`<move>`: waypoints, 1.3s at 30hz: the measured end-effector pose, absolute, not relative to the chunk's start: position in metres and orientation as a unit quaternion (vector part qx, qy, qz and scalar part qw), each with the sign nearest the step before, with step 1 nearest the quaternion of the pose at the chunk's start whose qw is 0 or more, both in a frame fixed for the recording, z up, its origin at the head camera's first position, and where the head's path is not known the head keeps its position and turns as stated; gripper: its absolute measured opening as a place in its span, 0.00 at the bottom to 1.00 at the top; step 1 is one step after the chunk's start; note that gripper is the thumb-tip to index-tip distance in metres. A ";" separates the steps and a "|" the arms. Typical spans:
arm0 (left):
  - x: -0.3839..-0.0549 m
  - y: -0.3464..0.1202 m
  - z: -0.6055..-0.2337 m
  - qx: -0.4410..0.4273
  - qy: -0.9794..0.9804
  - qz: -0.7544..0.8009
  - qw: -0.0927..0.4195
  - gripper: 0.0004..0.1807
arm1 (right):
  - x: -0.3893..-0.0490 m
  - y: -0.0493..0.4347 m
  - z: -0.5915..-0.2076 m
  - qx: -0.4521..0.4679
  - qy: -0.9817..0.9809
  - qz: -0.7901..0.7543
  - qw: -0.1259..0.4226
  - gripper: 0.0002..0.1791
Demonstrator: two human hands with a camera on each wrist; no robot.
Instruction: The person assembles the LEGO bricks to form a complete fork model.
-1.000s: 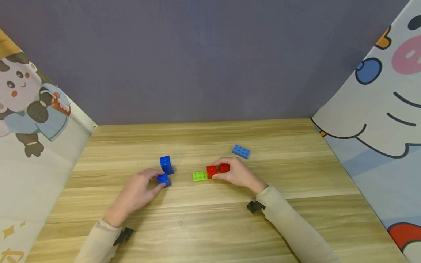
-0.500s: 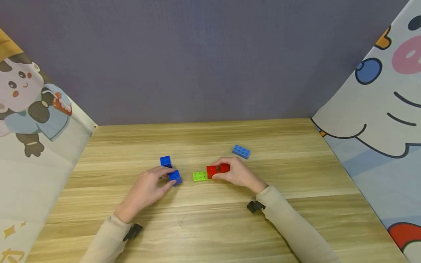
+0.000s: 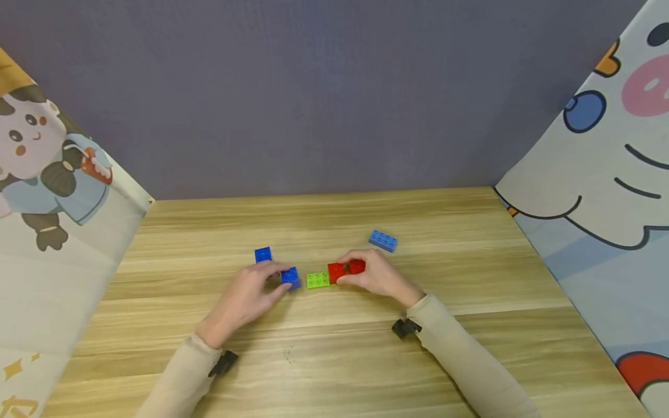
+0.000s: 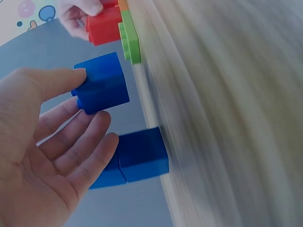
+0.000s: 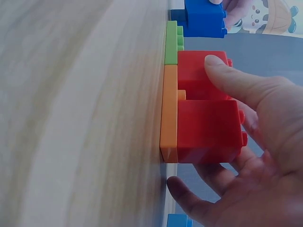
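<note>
My left hand [image 3: 243, 296] pinches a blue building block [image 3: 290, 278] between thumb and fingers, held just above the table in the left wrist view. Behind that hand stands a stack of two blue blocks [image 4: 144, 153], partly covered by my fingers. My right hand [image 3: 377, 277] grips a red block [image 5: 196, 71] with the thumb on its near side. This red block and a second red block [image 5: 208, 132] stand on a low row made of a flat green brick [image 3: 317, 280] and a flat orange brick [image 5: 169, 111]. The held blue block is just left of the green brick.
A flat light-blue brick [image 3: 383, 240] lies behind my right hand. The wooden table [image 3: 334, 360] ends at a grey back panel [image 3: 324, 104], with printed cartoon panels on both sides. A dark device sits on each wrist.
My left hand has carried the blue block rightward, away from the front of the blue stack to near the green brick. My right hand has stayed in place on the red block.
</note>
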State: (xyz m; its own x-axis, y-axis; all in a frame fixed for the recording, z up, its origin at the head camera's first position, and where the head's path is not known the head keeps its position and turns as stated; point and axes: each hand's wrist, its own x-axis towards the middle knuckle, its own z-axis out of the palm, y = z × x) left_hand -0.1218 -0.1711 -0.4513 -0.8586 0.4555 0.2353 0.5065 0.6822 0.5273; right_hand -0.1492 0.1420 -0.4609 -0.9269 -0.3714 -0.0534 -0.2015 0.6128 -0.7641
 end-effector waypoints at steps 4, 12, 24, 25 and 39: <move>-0.123 -0.163 -0.450 -0.263 -0.913 -0.309 0.035 0.20 | -0.149 0.142 -0.461 -0.162 0.893 -0.408 0.103 0.22; -0.125 -0.149 -0.449 -0.264 -0.909 -0.320 0.032 0.20 | -0.149 0.142 -0.461 -0.161 0.894 -0.406 0.105 0.22; -0.129 -0.137 -0.454 -0.277 -0.909 -0.309 0.032 0.20 | -0.150 0.142 -0.461 -0.163 0.891 -0.410 0.106 0.22; -0.129 -0.136 -0.454 -0.278 -0.910 -0.307 0.033 0.20 | -0.150 0.142 -0.461 -0.163 0.891 -0.410 0.106 0.22; -0.129 -0.130 -0.450 -0.279 -0.917 -0.283 0.031 0.20 | -0.149 0.143 -0.460 -0.176 0.890 -0.408 0.096 0.21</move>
State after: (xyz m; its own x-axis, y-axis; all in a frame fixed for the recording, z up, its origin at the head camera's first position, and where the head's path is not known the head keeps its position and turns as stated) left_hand -0.1294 -0.1298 -0.4502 -0.8429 0.4935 0.2144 0.5286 0.6850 0.5013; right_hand -0.1491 0.1427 -0.4605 -0.9194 -0.3925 -0.0276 -0.2351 0.6043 -0.7613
